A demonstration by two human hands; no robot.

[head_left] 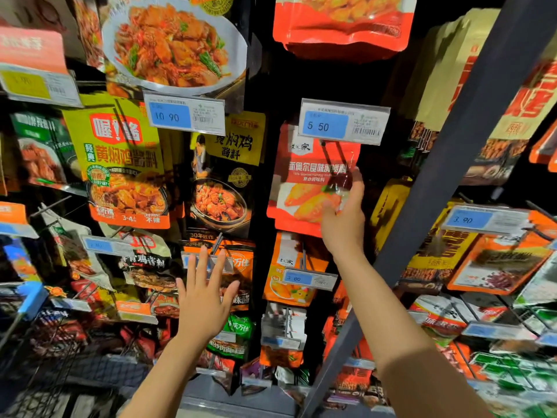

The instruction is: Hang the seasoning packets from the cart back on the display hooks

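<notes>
the right hand [342, 218] is up at the red shiny seasoning packet with yellow chicken wings on it [304, 182], which hangs under the white and blue price tag reading 5 50 [343, 122]. its fingers [357, 179] lie across the right side of the packet and seem to pinch that edge, but blur hides the grip. the packet hangs long way down, and its top hole sits above the fingertips, by the thin black metal hook [328, 149]. the left hand [203, 300] is lower and off to the side, fingers spread, holding nothing. so the right hand is the near one, and i think it only needs to seat the packet and let go.
</notes>
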